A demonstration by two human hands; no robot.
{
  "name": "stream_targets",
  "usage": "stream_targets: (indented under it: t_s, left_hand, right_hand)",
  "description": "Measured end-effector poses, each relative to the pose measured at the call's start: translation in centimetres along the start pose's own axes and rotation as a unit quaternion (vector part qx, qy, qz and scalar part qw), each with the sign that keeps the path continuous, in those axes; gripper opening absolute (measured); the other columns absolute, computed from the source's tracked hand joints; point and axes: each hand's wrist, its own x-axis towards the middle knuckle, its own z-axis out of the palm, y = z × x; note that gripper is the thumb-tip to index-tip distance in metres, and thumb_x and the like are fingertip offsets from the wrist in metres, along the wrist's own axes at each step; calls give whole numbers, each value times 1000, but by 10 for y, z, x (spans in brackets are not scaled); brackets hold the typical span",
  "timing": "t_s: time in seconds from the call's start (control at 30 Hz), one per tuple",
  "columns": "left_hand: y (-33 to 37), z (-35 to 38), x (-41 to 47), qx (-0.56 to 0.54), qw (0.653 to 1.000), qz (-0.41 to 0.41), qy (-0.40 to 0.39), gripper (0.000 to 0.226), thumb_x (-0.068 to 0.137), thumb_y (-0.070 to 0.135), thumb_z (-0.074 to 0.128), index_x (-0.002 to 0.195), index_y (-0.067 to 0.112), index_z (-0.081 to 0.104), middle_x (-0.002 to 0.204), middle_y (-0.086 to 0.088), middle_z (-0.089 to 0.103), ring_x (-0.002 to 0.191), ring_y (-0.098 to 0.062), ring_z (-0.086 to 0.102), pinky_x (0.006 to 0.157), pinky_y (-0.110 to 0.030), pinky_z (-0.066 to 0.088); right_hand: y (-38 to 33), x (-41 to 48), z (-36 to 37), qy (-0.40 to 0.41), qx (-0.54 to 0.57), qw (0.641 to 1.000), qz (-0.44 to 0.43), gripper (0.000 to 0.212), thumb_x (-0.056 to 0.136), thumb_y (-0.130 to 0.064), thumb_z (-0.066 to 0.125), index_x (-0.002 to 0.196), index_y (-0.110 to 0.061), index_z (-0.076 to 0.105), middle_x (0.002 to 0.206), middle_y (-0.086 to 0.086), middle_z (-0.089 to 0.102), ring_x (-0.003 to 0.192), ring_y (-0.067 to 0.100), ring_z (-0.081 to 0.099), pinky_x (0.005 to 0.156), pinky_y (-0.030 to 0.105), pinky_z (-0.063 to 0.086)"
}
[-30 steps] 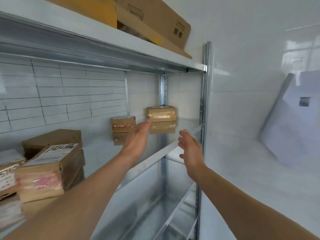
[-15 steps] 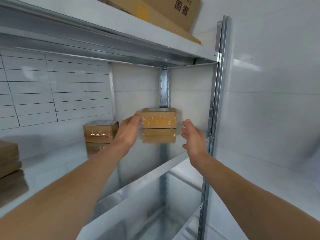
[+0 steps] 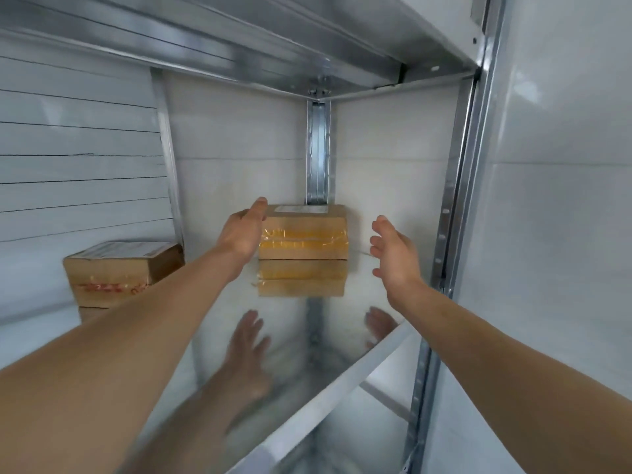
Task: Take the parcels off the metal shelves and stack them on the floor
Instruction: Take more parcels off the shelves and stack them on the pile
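Observation:
A small brown parcel (image 3: 304, 232) wrapped in yellow tape, with a white label on top, stands in the back right corner of the shiny metal shelf (image 3: 318, 381); its reflection shows beneath it. My left hand (image 3: 244, 230) reaches in with straight fingers against the parcel's left side. To the parcel's right, my right hand (image 3: 393, 251) is held open a short gap away from it, touching nothing. A second brown parcel (image 3: 119, 271) with red-printed tape sits further left on the same shelf.
The underside of the upper shelf (image 3: 273, 39) hangs close overhead. A metal upright (image 3: 458, 200) borders the shelf on the right, another upright (image 3: 318, 152) stands in the back corner. White tiled wall lies behind and to the right.
Both hands have moved deeper into the shelf toward the corner parcel; the left now touches its side. The view has moved closer and under the upper shelf.

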Motion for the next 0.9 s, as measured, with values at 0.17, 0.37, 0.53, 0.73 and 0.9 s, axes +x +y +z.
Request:
stream_targets:
  t_s: [0.17,0.37,0.53,0.73,0.9]
  left_hand:
    - [-17,16,41,21,999,-30,16,64,100,59,30,146,17,43,149,-8,44,131,-31,45,103,-45,38]
    - [-38,31,80,8,995,-93,41,66,97,64,31,149,24,35,149,-4,41,125,-31,44,104,-51,40]
    - [-46,42,103,-81,984,-157,11,80,87,78,37,149,27,37,153,0,40,138,-28,39,111,-44,32]
    - [-37,17,108,-152,967,-145,144,65,90,66,41,119,9,55,108,-12,65,93,-28,62,89,-44,49]
    - [-24,-8,73,-60,976,-208,33,56,89,67,49,98,13,59,82,-15,58,69,-28,52,76,-38,44]
  right_hand:
    - [12,57,11,-19,-14,1000,16,54,98,-63,46,136,-27,62,126,-3,62,125,23,57,114,54,41]
    - [28,108,25,-89,-20,995,42,52,103,-60,43,141,-27,56,126,-2,55,130,23,52,116,51,37]
    - [32,132,35,-150,-3,987,63,61,99,-67,43,141,-26,59,134,-5,61,133,23,53,116,50,37]
    - [45,164,9,-80,50,991,93,80,80,-85,43,124,-22,66,118,6,72,109,28,67,107,53,45]
    - [37,175,0,-153,15,982,110,57,103,-59,44,128,-9,59,135,5,58,109,22,58,92,33,47]
